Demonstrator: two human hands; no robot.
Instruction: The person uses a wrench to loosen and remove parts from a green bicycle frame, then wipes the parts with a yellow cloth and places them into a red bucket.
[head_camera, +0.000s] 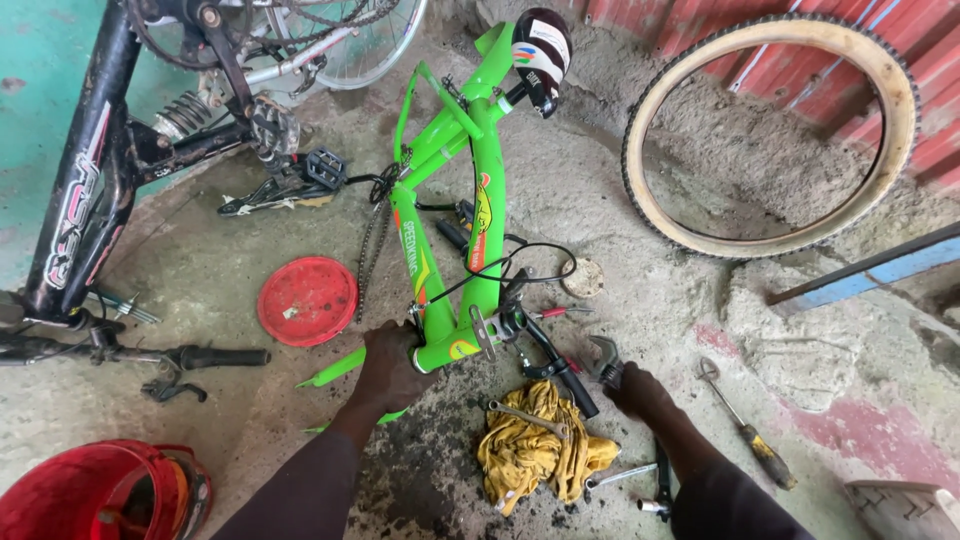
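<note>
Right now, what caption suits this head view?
Left hand grips a green bicycle frame on concrete; right hand holds an adjustable wrench.

- Left hand (388, 362) grips the head-tube end of the green bicycle frame (450, 210), which lies flat on the concrete floor (650, 300).
- Right hand (632, 388) is closed round an adjustable wrench (605, 358), just beside the black handlebar grip (568, 378).
- Yellow rag (535, 450) sits between the forearms, a spanner (525, 417) on top.
- Red lid (307, 300) lies left of the frame; a tan-walled tyre (770, 130) leans at the far right.
</note>
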